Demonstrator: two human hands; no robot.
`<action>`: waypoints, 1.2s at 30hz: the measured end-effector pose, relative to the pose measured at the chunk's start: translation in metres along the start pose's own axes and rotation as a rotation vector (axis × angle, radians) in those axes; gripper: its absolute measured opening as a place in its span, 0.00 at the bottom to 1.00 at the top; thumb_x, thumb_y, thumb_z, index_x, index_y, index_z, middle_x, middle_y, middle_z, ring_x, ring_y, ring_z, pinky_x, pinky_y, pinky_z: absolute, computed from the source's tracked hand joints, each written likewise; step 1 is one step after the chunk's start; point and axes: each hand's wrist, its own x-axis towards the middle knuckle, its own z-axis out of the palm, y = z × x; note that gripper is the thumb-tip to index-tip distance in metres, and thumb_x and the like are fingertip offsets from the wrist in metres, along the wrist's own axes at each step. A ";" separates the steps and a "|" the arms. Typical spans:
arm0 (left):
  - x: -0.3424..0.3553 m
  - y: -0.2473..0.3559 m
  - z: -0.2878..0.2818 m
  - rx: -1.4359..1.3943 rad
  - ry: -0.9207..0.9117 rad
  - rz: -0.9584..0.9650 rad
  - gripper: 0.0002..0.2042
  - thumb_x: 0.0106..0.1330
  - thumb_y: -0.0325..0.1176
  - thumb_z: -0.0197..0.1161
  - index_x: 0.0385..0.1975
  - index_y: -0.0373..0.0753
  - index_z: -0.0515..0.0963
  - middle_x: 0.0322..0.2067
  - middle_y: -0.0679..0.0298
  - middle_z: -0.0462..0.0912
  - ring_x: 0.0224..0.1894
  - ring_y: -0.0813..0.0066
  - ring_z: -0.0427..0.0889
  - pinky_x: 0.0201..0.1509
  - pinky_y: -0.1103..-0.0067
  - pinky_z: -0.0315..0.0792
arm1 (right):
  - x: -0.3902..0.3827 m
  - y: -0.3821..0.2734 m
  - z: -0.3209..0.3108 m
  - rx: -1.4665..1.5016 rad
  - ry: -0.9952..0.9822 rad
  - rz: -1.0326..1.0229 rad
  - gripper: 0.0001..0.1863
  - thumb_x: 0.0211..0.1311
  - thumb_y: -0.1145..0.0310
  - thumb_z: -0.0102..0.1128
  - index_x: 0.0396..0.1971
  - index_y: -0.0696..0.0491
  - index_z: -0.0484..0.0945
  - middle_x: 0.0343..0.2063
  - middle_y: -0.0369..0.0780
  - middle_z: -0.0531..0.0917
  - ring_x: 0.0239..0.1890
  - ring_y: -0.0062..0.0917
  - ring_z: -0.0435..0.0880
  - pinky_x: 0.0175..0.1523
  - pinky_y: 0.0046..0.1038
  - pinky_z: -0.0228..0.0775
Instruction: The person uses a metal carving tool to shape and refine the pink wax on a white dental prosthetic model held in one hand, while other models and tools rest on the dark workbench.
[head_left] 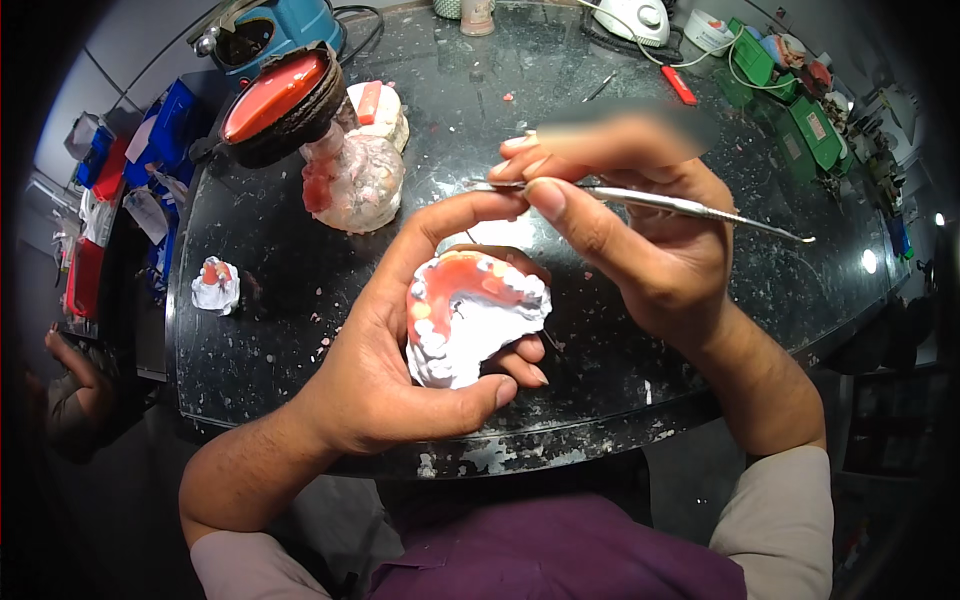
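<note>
My left hand (370, 375) is closed around a white plaster dental model (465, 345), with the thumb along its near side and fingers behind it. Reddish-pink wax (440, 285) follows the model's arch, among pale teeth. In my right hand (665, 235), a thin metal dental carving tool (690, 206) is pinched between thumb and fingers. It lies nearly level above the model's far side, one end toward the left and a small pale tip at the right. My left index fingertip meets the tool near my right thumb; whether it presses on it, I cannot tell.
A dark pan of red wax (275, 97) rises beside a lumpy plaster mass (362, 185) at the back left. Nearer stands a small plaster piece (214, 290). Farther back are a blue machine (300, 35), a red-handled tool (679, 86) and green boxes (820, 135). Another person's arm (82, 368) shows far left.
</note>
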 end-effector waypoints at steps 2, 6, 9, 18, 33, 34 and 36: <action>0.001 -0.001 0.000 -0.028 0.006 0.015 0.49 0.51 0.18 0.69 0.72 0.37 0.46 0.54 0.50 0.74 0.46 0.67 0.84 0.49 0.70 0.83 | 0.001 0.003 -0.003 -0.066 -0.019 0.007 0.03 0.63 0.80 0.62 0.36 0.61 0.79 0.37 0.46 0.86 0.47 0.32 0.85 0.63 0.41 0.70; -0.001 -0.002 0.001 -0.075 0.040 0.019 0.53 0.51 0.19 0.68 0.75 0.38 0.39 0.54 0.48 0.74 0.44 0.67 0.83 0.48 0.69 0.83 | 0.003 0.006 -0.007 -0.218 -0.060 -0.072 0.04 0.62 0.80 0.63 0.36 0.60 0.81 0.36 0.44 0.86 0.46 0.31 0.86 0.63 0.38 0.70; 0.001 0.001 -0.002 -0.043 0.102 0.077 0.54 0.50 0.19 0.69 0.75 0.38 0.37 0.54 0.48 0.74 0.43 0.67 0.83 0.46 0.69 0.84 | 0.002 0.001 -0.008 -0.237 -0.064 0.005 0.05 0.62 0.80 0.63 0.37 0.60 0.81 0.36 0.44 0.86 0.45 0.31 0.86 0.62 0.37 0.70; 0.001 -0.004 -0.006 -0.061 0.049 0.036 0.49 0.50 0.23 0.70 0.72 0.34 0.46 0.47 0.52 0.74 0.42 0.65 0.82 0.47 0.68 0.82 | -0.004 -0.001 0.001 -0.217 -0.174 -0.162 0.11 0.60 0.78 0.68 0.43 0.59 0.81 0.40 0.44 0.87 0.50 0.35 0.86 0.68 0.48 0.64; -0.003 -0.006 -0.009 -0.004 -0.049 0.031 0.34 0.55 0.18 0.61 0.63 0.34 0.57 0.39 0.58 0.80 0.42 0.70 0.83 0.50 0.74 0.77 | -0.008 -0.010 0.013 -0.246 -0.174 -0.185 0.11 0.58 0.83 0.67 0.39 0.60 0.76 0.38 0.51 0.85 0.45 0.35 0.87 0.56 0.39 0.78; -0.003 -0.006 -0.009 0.003 -0.047 0.035 0.34 0.55 0.18 0.61 0.63 0.35 0.56 0.40 0.58 0.80 0.43 0.70 0.83 0.50 0.74 0.77 | -0.009 -0.011 0.012 -0.266 -0.176 -0.199 0.11 0.58 0.83 0.67 0.39 0.61 0.76 0.38 0.51 0.85 0.44 0.35 0.87 0.55 0.38 0.79; -0.003 -0.006 -0.007 0.011 -0.045 0.039 0.34 0.55 0.18 0.61 0.63 0.35 0.56 0.40 0.58 0.80 0.43 0.70 0.83 0.50 0.74 0.77 | -0.010 -0.011 0.011 -0.270 -0.177 -0.198 0.11 0.58 0.83 0.67 0.39 0.61 0.76 0.38 0.51 0.85 0.44 0.35 0.87 0.54 0.37 0.80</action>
